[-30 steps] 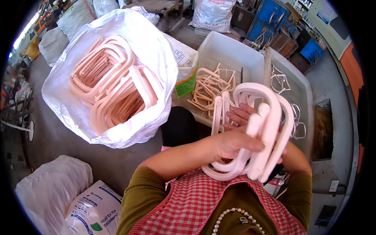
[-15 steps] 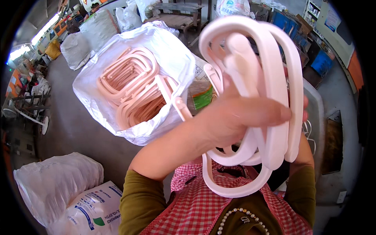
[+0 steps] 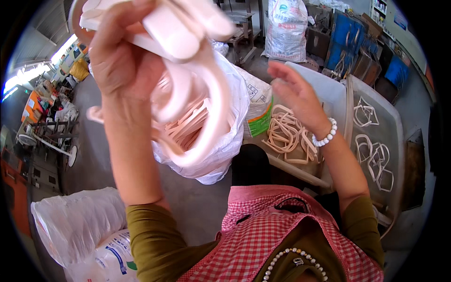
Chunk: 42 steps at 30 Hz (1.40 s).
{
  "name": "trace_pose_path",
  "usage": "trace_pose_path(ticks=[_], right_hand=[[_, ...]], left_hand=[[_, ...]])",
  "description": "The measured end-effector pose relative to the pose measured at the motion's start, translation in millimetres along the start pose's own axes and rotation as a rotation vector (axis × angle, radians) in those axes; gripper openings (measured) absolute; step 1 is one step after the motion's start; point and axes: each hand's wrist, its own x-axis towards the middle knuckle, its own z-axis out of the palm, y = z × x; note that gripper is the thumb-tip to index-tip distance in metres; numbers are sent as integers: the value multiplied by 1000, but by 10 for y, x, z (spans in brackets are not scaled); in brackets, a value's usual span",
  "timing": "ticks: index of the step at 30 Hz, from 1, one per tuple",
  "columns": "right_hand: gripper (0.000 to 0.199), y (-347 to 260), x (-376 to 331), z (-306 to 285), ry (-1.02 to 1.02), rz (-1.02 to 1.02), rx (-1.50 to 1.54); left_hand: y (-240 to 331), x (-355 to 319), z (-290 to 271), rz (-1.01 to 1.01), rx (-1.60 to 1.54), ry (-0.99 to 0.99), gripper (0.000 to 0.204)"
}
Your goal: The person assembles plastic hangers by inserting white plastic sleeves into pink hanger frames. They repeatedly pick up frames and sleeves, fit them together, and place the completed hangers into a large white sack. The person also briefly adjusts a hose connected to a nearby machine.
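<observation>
Raised at the upper left, my left hand (image 3: 123, 63) is closed around a bundle of pale pink plastic loops (image 3: 220, 101), smooth rounded bars bent into long ovals. The bundle is blurred and runs out of the picture at the top. Beneath it stands a white plastic sack (image 3: 237, 110) with many similar pink pieces (image 3: 188, 124) inside, partly hidden by the bundle. My right hand (image 3: 298, 96), a white bead bracelet at its wrist, is empty with its fingers stretched out. It hovers over a tangle of pink loops (image 3: 289, 134) in a pale bin (image 3: 329, 77).
A second bin (image 3: 394, 117) on the right holds several white loop pieces (image 3: 376, 157). A printed sack with a green band (image 3: 260, 123) stands between the white sack and the bins. Filled bags (image 3: 77, 221) lie at the lower left. Blue metal blocks (image 3: 346, 33) stand behind.
My left hand has carried the bundle from front right to upper left, over the white sack. My right hand, earlier behind the bundle, is now apart from it over the bin.
</observation>
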Motion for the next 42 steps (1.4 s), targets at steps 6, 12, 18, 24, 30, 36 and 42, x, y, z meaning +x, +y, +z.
trace_pose_path(ticks=[6,12,18,24,30,36,42], right_hand=[[64,382,79,233,-110,173,-89],[76,569,380,436,-153,282,106],[69,505,716,482,-157,381,81],[58,884,1438,649,-173,330,32],[34,619,1758,845,-192,423,154],[30,741,2213,741,-221,192,382],[28,432,2280,883,-73,25,13]], left_hand=[[-396,-105,-578,-383,1121,-35,53],[-711,-746,-1450,-793,1573,-584,69],[-705,-797,-1432,-1234,1318,-607,75],[-666,-798,-1193,-1137,1589,-586,64],[-350,-616,-743,-1125,1357,-645,65],[-322,-470,-801,-1092,888,-709,67],[-469,-331,-1577,-1166,1116,-583,57]])
